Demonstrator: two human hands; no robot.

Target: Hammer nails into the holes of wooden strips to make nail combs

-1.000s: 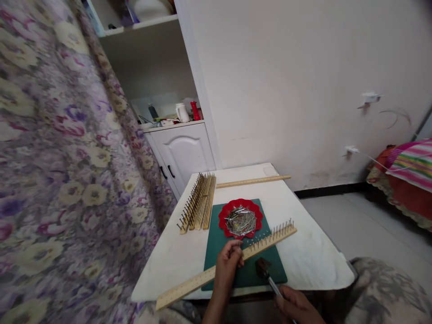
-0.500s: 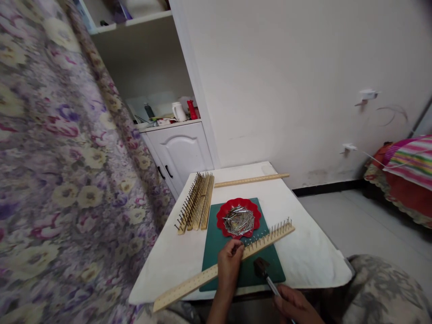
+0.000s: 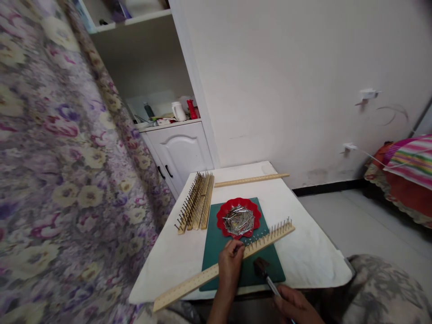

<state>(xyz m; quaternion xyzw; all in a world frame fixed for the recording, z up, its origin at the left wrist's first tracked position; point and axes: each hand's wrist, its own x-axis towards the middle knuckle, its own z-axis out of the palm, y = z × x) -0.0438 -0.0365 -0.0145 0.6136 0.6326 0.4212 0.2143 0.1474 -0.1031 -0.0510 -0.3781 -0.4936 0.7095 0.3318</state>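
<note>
My left hand (image 3: 231,262) rests over the middle of a pale wooden strip (image 3: 189,286), thumb and fingertips pinched together just left of a row of upright nails (image 3: 270,235). Whatever sits in that pinch is too small to make out. Drilled holes run along the strip's bare left part. In my right hand (image 3: 294,302) is the handle of a hammer (image 3: 261,268), whose dark head hangs over the green mat (image 3: 248,275), near the strip's front side. Behind the strip, a red scalloped bowl (image 3: 221,211) holds many loose nails (image 3: 239,220).
Several wooden strips full of nails (image 3: 195,202) stand at the table's left. Another strip (image 3: 251,180) lies along the back of the white-covered table (image 3: 310,256). A flowered curtain (image 3: 67,180) hangs at left; a white cabinet (image 3: 182,153) and wall are behind.
My left hand has shifted very slightly, its pinch staying at the same spot on the strip. The hammer and my right hand are practically still.
</note>
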